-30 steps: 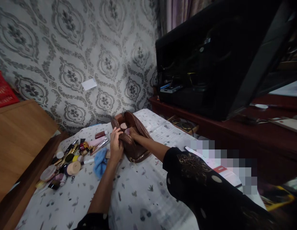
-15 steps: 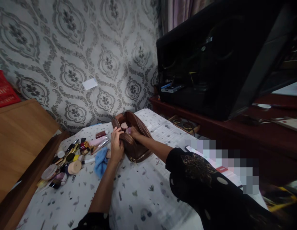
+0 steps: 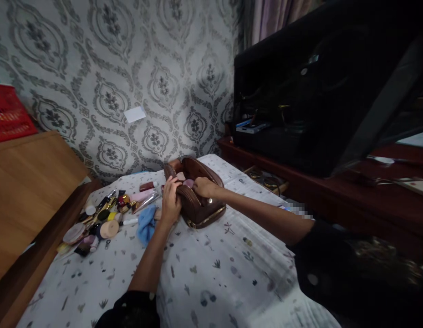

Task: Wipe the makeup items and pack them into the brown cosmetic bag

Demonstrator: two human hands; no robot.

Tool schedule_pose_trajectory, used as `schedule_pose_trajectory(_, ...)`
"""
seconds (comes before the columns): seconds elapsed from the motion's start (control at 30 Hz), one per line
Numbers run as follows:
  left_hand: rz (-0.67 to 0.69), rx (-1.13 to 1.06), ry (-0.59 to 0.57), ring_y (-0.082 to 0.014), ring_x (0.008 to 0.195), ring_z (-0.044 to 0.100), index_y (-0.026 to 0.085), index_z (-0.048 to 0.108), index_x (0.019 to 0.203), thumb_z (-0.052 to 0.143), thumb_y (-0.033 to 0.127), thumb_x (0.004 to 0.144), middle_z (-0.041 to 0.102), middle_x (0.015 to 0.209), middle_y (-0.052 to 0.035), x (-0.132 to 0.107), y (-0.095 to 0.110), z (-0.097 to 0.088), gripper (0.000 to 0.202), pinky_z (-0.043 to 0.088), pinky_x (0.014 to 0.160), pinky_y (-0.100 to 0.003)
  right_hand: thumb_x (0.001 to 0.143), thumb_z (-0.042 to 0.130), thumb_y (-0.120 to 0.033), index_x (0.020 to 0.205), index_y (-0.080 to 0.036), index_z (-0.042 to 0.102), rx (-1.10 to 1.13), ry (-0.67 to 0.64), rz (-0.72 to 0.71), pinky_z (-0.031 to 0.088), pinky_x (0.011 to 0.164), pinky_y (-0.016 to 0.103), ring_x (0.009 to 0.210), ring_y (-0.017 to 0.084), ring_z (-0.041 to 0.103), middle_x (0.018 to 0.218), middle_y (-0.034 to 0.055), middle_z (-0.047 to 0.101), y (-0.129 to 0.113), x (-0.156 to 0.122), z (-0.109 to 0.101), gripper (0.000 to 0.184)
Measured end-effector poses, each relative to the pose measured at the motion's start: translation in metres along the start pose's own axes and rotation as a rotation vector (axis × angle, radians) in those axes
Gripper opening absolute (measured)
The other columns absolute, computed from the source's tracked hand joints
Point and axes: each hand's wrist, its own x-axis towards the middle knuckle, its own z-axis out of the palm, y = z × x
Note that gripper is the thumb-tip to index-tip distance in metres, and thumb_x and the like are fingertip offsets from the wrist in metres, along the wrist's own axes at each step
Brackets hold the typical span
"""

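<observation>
A brown quilted cosmetic bag (image 3: 197, 205) lies open on a white patterned cloth (image 3: 204, 273). My left hand (image 3: 170, 200) grips the bag's near left rim, fingers curled over the edge. At the opening's right side my right hand (image 3: 203, 187) pinches the rim, fingers closed. Inside the bag a small round pinkish item (image 3: 188, 182) shows between both hands. A heap of several cosmetics (image 3: 105, 216) lies left of the bag, with a blue cloth (image 3: 145, 225) right beside my left wrist.
A wooden cabinet (image 3: 30, 182) borders the cloth on the left, with a red crate (image 3: 9, 118) behind it. A large black case (image 3: 320, 91) stands on a dark red wooden unit (image 3: 334, 191) at the right. Patterned wallpaper is behind.
My right hand has slid from inside the opening to the bag's right rim, and my right arm has stretched out. The view has shifted slightly. The left hand stays on the rim.
</observation>
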Motion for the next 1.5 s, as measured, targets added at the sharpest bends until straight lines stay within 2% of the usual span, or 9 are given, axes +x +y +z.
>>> schedule_pose_trajectory(0.27,0.011,-0.014,-0.01,-0.0251,0.146,0.034,0.019,0.054,0.121,0.04,-0.001,0.072,0.055,0.138,-0.0115,0.0,0.002,-0.001,0.055,0.029,0.121,-0.055,0.094,0.048,-0.015,0.105,-0.009,0.073,-0.197,-0.054,-0.113,0.049,0.081,0.028,0.106,0.028,0.07,0.113,0.0211,0.072,0.005,-0.044,0.007,0.028)
schedule_pose_trajectory(0.43,-0.012,0.014,-0.053,-0.0246,0.148,0.032,0.019,0.053,0.125,0.04,-0.002,0.069,0.052,0.144,-0.0114,0.004,0.005,-0.004,0.061,0.03,0.121,-0.055,0.095,0.043,-0.011,0.102,-0.01,0.072,-0.223,0.007,-0.143,0.047,0.081,0.028,0.103,0.026,0.07,0.107,0.0184,0.073,0.007,-0.052,0.016,0.031)
schedule_pose_trajectory(0.57,-0.027,0.03,-0.094,-0.0236,0.15,0.029,0.02,0.049,0.134,0.039,-0.003,0.069,0.045,0.152,-0.0106,0.006,0.007,-0.008,0.069,0.029,0.123,-0.054,0.094,0.042,-0.008,0.108,-0.01,0.069,-0.207,0.103,-0.178,0.045,0.087,0.027,0.107,0.024,0.067,0.116,0.0172,0.068,0.009,-0.046,0.02,0.031)
schedule_pose_trajectory(0.77,-0.01,0.073,-0.128,-0.0225,0.152,0.025,0.015,0.024,0.154,0.038,0.002,0.078,0.032,0.16,-0.0155,-0.005,0.009,-0.022,0.078,0.027,0.125,-0.049,0.097,0.038,-0.013,0.127,-0.012,0.06,-0.003,0.373,-0.248,0.045,0.094,0.031,0.107,0.023,0.064,0.116,0.0148,0.066,0.017,-0.041,0.026,0.038)
schedule_pose_trajectory(0.97,-0.199,0.354,-0.21,-0.03,0.147,0.033,0.013,0.031,0.15,0.042,0.009,0.088,0.038,0.157,-0.0185,-0.035,-0.004,-0.041,0.063,0.031,0.117,-0.057,0.095,0.038,-0.017,0.127,-0.014,0.06,0.145,0.604,-0.385,0.047,0.102,0.041,0.119,0.027,0.059,0.127,0.016,0.061,0.015,-0.048,0.037,0.039)
schedule_pose_trajectory(1.13,-0.377,0.561,-0.305,-0.0359,0.138,0.044,0.018,0.051,0.134,0.048,0.026,0.096,0.048,0.149,-0.0195,-0.064,-0.024,-0.059,0.039,0.035,0.108,-0.066,0.096,0.037,-0.017,0.125,-0.018,0.061,0.154,0.781,-0.577,0.041,0.11,0.052,0.135,0.03,0.045,0.143,0.0169,0.049,-0.007,-0.065,0.052,0.038)
schedule_pose_trajectory(1.23,-0.398,0.573,-0.363,-0.0322,0.13,0.053,0.019,0.058,0.123,0.042,0.031,0.1,0.058,0.138,-0.0163,-0.077,-0.03,-0.067,0.031,0.042,0.103,-0.061,0.095,0.038,-0.013,0.12,-0.018,0.063,0.139,0.745,-0.783,0.043,0.109,0.05,0.132,0.028,0.047,0.141,0.0163,0.051,-0.027,-0.069,0.072,0.036)
schedule_pose_trajectory(1.33,-0.386,0.573,-0.372,-0.0319,0.133,0.049,0.019,0.056,0.128,0.042,0.031,0.101,0.054,0.142,-0.0163,-0.084,-0.031,-0.07,0.033,0.042,0.105,-0.059,0.093,0.039,-0.007,0.121,-0.016,0.063,0.073,0.598,-0.87,0.046,0.105,0.044,0.127,0.025,0.049,0.136,0.0167,0.056,-0.049,-0.059,0.099,0.038)
schedule_pose_trajectory(1.5,-0.374,0.577,-0.377,-0.0315,0.136,0.046,0.02,0.054,0.134,0.043,0.028,0.1,0.051,0.146,-0.0161,-0.09,-0.034,-0.07,0.036,0.042,0.105,-0.056,0.094,0.043,-0.012,0.13,-0.012,0.058,-0.109,0.388,-0.535,0.045,0.102,0.049,0.129,0.031,0.049,0.143,0.0214,0.051,-0.076,-0.029,0.144,0.038)
